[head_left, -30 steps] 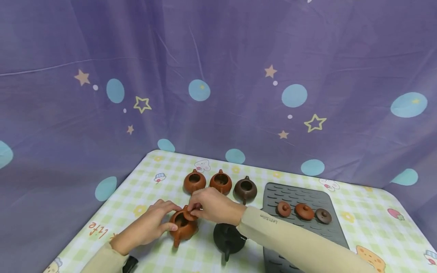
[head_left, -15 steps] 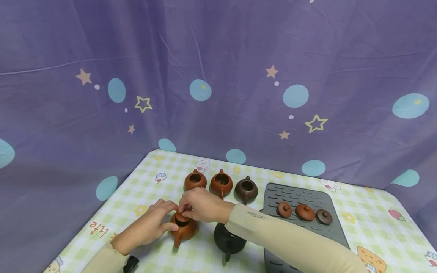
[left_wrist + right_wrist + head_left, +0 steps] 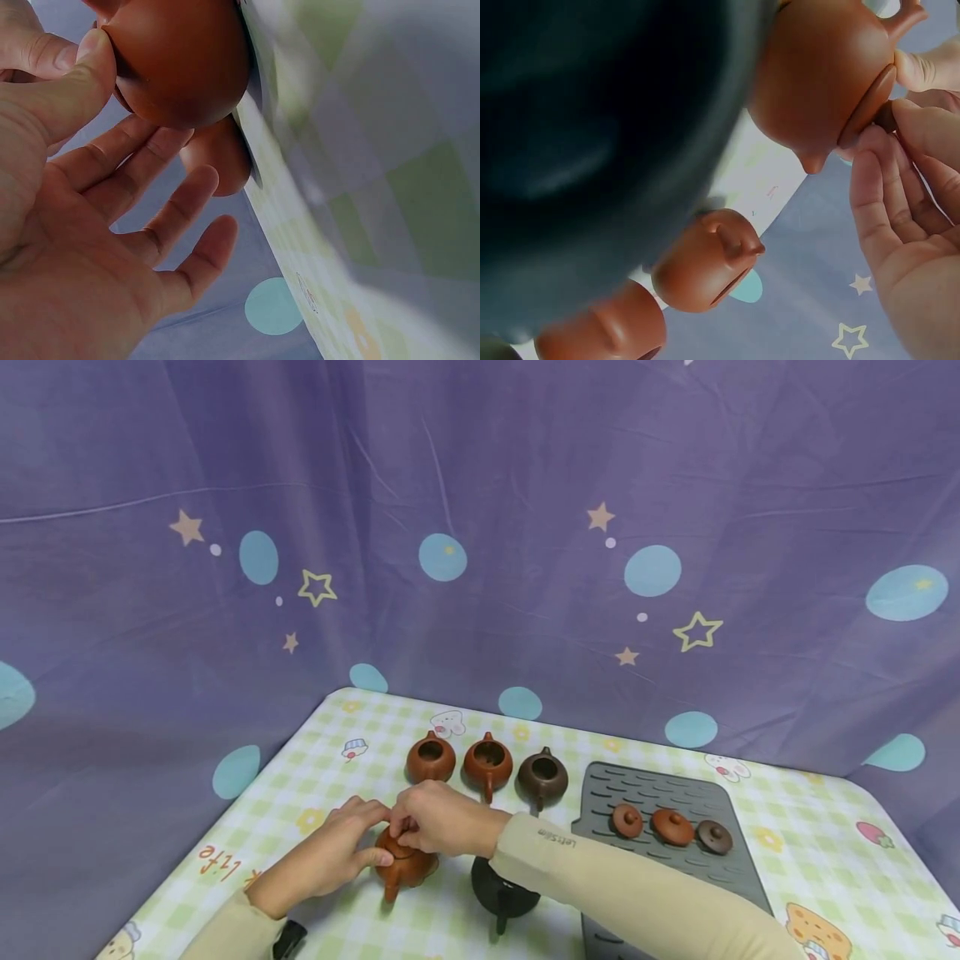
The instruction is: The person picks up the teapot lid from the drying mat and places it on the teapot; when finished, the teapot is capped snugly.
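In the head view, an orange-brown clay teapot (image 3: 410, 870) stands on the checked cloth at the front left. My left hand (image 3: 337, 853) steadies it, thumb on the near side and fingers behind. In the left wrist view the thumb (image 3: 94, 56) presses near the rim while the lower fingers spread loosely. My right hand (image 3: 442, 817) pinches the knob of the teapot lid (image 3: 870, 107), which sits over the opening. The right wrist view shows the lid's edge lying along the rim. A black teapot (image 3: 498, 893) is just right, partly under the right forearm.
Behind stand three lidless teapots: two orange-brown, the left one (image 3: 429, 770) and middle one (image 3: 480, 774), and a dark brown one (image 3: 542, 787). Three lids, among them a dark one (image 3: 715, 837), lie on a grey mat (image 3: 652, 785) at right. A purple curtain (image 3: 525, 468) hangs behind.
My right hand has moved left and brought the lid from a tilt at the opening's edge down over it, covering the dark hole. The left hand has kept its place on the teapot.
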